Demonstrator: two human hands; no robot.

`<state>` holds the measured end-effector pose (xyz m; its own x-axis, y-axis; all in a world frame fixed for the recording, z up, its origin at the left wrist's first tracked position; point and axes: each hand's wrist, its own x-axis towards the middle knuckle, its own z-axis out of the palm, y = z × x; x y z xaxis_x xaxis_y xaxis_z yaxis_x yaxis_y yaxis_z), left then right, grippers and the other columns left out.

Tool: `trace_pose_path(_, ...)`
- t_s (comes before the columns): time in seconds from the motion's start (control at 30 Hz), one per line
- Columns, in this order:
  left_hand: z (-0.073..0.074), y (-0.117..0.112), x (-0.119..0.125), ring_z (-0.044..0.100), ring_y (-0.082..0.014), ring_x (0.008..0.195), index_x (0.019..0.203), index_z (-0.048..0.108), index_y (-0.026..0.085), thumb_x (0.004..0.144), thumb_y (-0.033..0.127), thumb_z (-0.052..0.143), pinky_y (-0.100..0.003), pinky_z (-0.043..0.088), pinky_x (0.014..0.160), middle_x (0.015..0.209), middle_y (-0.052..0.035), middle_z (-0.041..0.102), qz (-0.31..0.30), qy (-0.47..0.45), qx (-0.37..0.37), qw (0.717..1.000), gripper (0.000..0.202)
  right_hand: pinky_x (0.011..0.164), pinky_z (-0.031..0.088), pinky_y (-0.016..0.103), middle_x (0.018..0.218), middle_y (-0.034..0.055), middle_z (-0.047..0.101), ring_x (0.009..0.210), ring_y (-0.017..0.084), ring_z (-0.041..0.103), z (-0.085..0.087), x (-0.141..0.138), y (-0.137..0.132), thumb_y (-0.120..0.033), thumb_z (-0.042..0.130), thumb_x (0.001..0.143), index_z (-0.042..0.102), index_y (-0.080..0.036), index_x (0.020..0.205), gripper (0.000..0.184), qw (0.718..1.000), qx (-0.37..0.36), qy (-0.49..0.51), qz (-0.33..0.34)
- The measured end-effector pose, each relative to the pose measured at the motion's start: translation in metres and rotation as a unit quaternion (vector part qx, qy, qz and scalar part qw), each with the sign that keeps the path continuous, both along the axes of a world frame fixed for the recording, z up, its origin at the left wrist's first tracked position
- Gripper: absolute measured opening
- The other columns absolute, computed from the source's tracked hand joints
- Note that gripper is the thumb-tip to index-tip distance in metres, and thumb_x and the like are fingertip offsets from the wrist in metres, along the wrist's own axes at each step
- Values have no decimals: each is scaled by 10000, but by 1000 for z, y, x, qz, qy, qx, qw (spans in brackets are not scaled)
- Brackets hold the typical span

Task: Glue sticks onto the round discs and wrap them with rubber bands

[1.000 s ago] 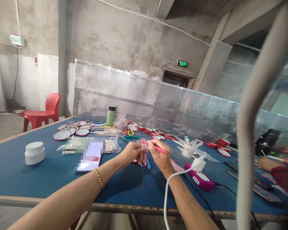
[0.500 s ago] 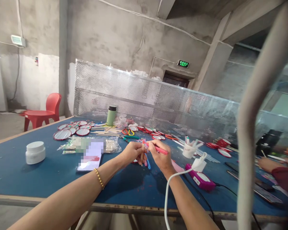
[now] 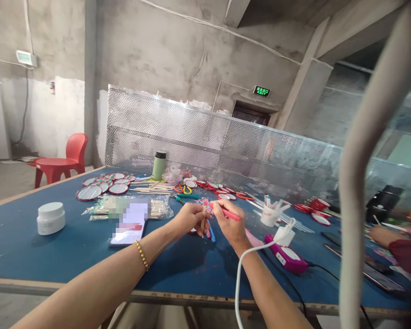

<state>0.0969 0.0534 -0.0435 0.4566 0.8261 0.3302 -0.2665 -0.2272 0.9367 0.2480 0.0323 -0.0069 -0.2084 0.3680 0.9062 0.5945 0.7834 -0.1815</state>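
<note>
My left hand [image 3: 191, 217] is closed in a pinch on a thin wooden stick [image 3: 203, 222], which stands nearly upright. In my right hand [image 3: 230, 227], a red pen [image 3: 231, 215] is gripped with its tip end toward the stick. The two hands are close together above the table, and small colourful pieces [image 3: 206, 204] show just behind them. Below the fingers lies a blue pen-like thing [image 3: 211, 231], with a pink one [image 3: 208, 234] beside it. Part of a round red-rimmed piece is hidden under my left hand.
Left of my hands are a phone [image 3: 130, 225], a white jar [image 3: 51, 218] and bagged sticks [image 3: 160, 207]. Pliers [image 3: 185, 188] and a green bottle [image 3: 158, 166] stand behind. Right are a cup [image 3: 270, 214], a purple power strip [image 3: 286, 256] and a white cable [image 3: 241, 267]. A co-worker's hand [image 3: 380, 235] is farther right.
Both hands hold nearly the same place and grip. Any movement of the pen against the stick is too small to make out.
</note>
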Motion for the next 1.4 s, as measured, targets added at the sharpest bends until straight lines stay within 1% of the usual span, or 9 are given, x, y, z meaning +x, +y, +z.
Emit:
trace_pose_path(0.17,1,-1,0,641,-153,462,752,577,109,722,522,697,-212,499,393,582,-68,664,1,2,1,1000,431,598,459,235,625,5,642,570,137,606,1,0,-1,-218,525,893,618,-194,688,227,1000,-3,-5,1)
trace_pose_path(0.47,2,-2,0,613,-128,427,732,570,115,764,472,663,-202,490,392,582,-64,665,11,14,8,1000,370,594,447,238,635,15,652,571,138,608,1,1,-2,-224,521,897,620,-185,688,234,1000,-18,-19,7)
trace_pose_path(0.73,6,-6,0,606,-126,424,709,557,125,776,429,643,-209,497,397,566,-50,654,21,33,19,999,323,598,450,237,639,10,651,575,137,610,1,0,-1,-223,523,899,627,-190,706,222,1000,-12,-18,11)
trace_pose_path(0.93,4,-4,2,607,-131,425,697,555,132,780,457,629,-208,484,381,572,-49,659,25,46,32,998,344,621,461,236,651,8,652,602,140,625,1,-1,-2,-218,530,900,635,-188,719,212,999,-16,-18,25)
trace_pose_path(1.07,4,-4,2,605,-129,424,687,548,141,783,474,623,-210,486,388,571,-40,654,29,53,37,997,354,606,461,241,636,6,651,585,143,619,2,-1,-3,-229,530,898,635,-194,707,221,1000,-17,-17,16)
trace_pose_path(1.27,6,-8,1,582,-117,398,672,542,147,806,422,595,-210,478,388,566,-36,654,36,65,44,996,310,617,483,246,664,10,665,600,148,621,2,-1,-4,-263,515,911,642,-205,734,226,1000,-15,-10,8)
trace_pose_path(1.4,8,-9,2,573,-112,390,652,542,145,819,380,576,-187,439,369,556,-41,656,38,72,55,995,290,605,477,245,654,10,664,599,149,624,2,0,-3,-257,514,909,637,-204,723,229,1000,-15,-18,7)
